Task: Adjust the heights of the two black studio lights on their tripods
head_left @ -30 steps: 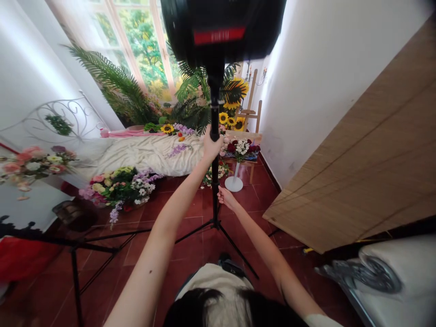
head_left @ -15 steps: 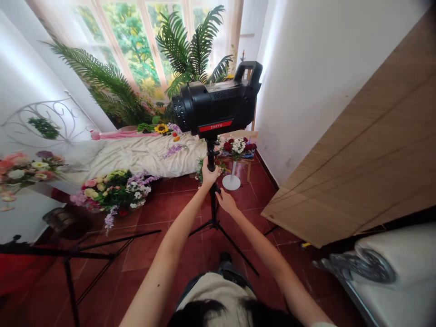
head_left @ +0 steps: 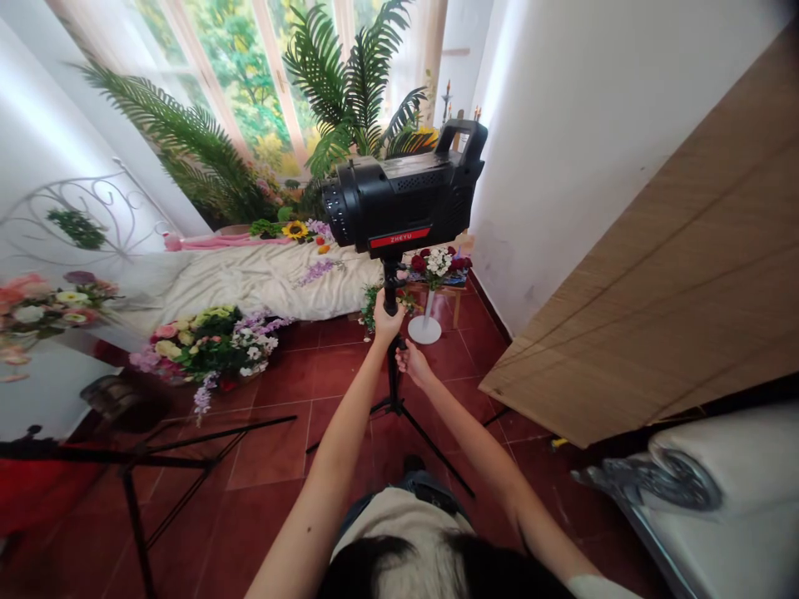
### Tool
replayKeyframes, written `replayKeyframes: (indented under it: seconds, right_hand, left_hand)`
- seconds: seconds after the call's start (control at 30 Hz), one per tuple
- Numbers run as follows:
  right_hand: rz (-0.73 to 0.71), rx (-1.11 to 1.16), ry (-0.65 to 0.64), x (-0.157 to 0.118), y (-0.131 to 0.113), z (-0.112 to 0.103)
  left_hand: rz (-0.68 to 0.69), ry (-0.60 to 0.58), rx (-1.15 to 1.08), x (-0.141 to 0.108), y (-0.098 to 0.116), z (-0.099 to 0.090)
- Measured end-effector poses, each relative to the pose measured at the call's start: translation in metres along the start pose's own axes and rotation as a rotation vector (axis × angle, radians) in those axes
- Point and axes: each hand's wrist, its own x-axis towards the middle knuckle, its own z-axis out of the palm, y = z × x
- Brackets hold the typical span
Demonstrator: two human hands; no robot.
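Observation:
A black studio light (head_left: 409, 200) with a red ZHEYU label and a top handle sits on a black light stand (head_left: 393, 384). My left hand (head_left: 388, 323) is wrapped around the stand's upper pole, just under the light. Lower down, my right hand (head_left: 414, 363) has its fingers curled at a small knob (head_left: 400, 344) on the right side of the pole. The knob is partly covered by the fingertips. Below my hands, the stand's legs (head_left: 437, 449) spread over the red tiled floor (head_left: 268, 453).
Ahead is a bed with a cream cover (head_left: 250, 279), below palm fronds (head_left: 349, 83). Bouquets (head_left: 205, 345) stand left, and a vase of flowers (head_left: 437, 264) behind the stand. Another tripod (head_left: 125, 462) is at lower left. A wooden panel (head_left: 637, 291) and white sofa (head_left: 736, 482) are right.
The light and my left hand sit slightly further right and lower in view. My right hand's fingers are now more curled at the knob.

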Motion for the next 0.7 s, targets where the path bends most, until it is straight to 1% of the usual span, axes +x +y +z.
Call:
replayKeyframes:
  seconds: [0.07,0.1,0.13,0.17,0.23,0.27,0.3,0.37,0.43,0.47,0.5,0.57,0.63,0.7]
  right_hand:
    - [0.075,0.204,-0.083,-0.002,-0.005,0.003]
    - [0.105,0.253,-0.114,-0.003,-0.007,0.003]
    - [0.129,0.256,-0.128,-0.003,-0.008,0.003]
    - [0.15,0.212,-0.122,-0.003,-0.009,0.002]
    - [0.158,-0.022,-0.038,-0.004,-0.008,-0.002]
    - [0.114,-0.198,0.03,-0.005,-0.008,-0.005]
    - [0.034,-0.401,0.1,-0.007,-0.007,-0.007]
    - [-0.183,-0.82,0.218,-0.012,-0.006,-0.012]
    - [-0.365,-1.155,0.269,-0.017,-0.006,-0.015]
    - [-0.417,-1.274,0.28,-0.019,-0.006,-0.016]
    - [-0.451,-1.362,0.286,-0.021,-0.007,-0.016]
    - [-0.504,-1.469,0.283,-0.021,-0.009,-0.016]
    - [-0.552,-1.514,0.273,-0.019,-0.01,-0.017]
    - [-0.599,-1.495,0.259,-0.016,-0.01,-0.02]
  left_hand:
    - [-0.019,-0.002,0.003,0.0,-0.001,-0.001]
    - [-0.027,0.001,0.004,0.0,-0.002,-0.001]
    - [-0.032,0.003,0.003,0.0,-0.001,0.0]
    - [-0.036,0.007,0.0,0.0,-0.001,0.0]
    - [-0.038,0.012,-0.009,0.0,0.003,0.0]
    - [-0.04,0.014,-0.015,0.0,0.005,0.0]
    - [-0.041,0.015,-0.019,0.0,0.006,0.0]
    - [-0.037,0.015,-0.025,0.0,0.009,-0.001]
    - [-0.03,0.019,-0.021,0.0,0.008,-0.002]
    - [-0.029,0.022,-0.017,0.0,0.007,-0.003]
    - [-0.029,0.024,-0.013,0.0,0.006,-0.003]
    - [-0.031,0.026,-0.005,0.0,0.004,-0.003]
    - [-0.028,0.019,-0.002,0.0,0.003,-0.003]
    - [-0.024,0.013,-0.01,-0.001,0.004,-0.002]
